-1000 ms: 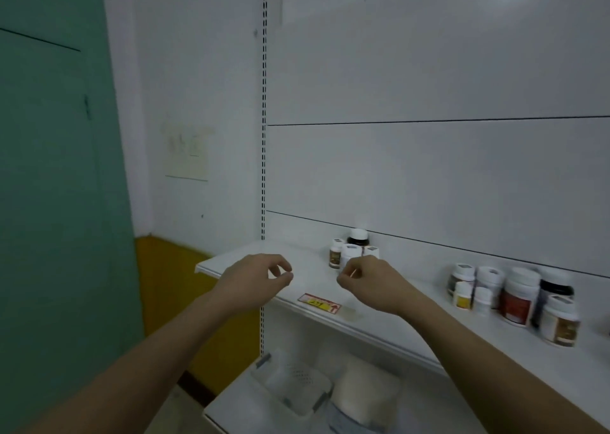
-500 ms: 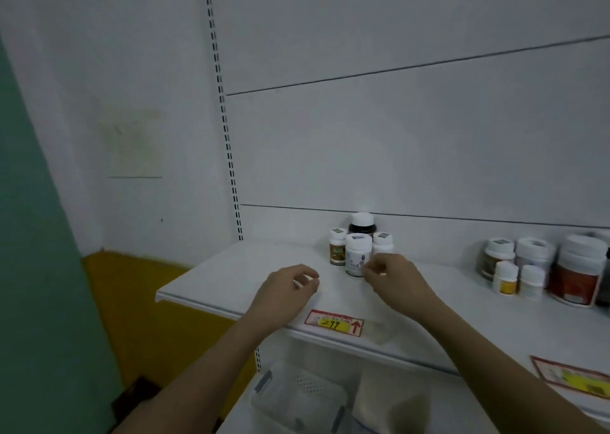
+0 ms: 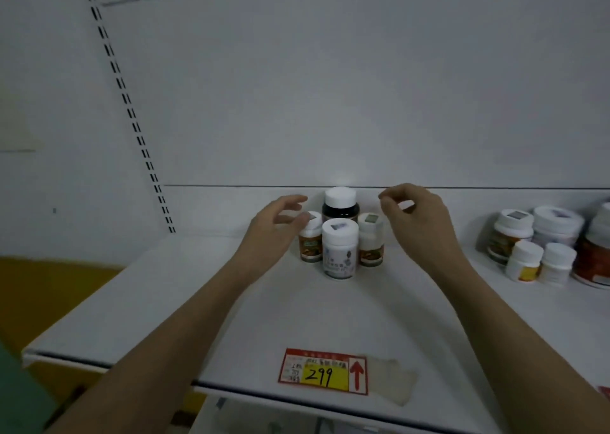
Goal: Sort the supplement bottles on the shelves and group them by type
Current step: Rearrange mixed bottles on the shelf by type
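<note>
Sorting looks barely begun; left hand (image 3: 275, 232) and right hand (image 3: 417, 222), fingers loosely curled, seemingly holding nothing, flank four mixed bottles (image 3: 340, 235).

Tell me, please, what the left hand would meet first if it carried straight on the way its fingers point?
Probably the small orange-labelled bottle with the white cap: the left hand reaches toward its cap, though contact is unclear.

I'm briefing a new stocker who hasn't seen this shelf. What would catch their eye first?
Two hands, left and right, hover either side of a tight cluster of four bottles at the back of the white shelf. A red-and-yellow price tag reading 299 lies at the front edge. More bottles stand at far right.
</note>
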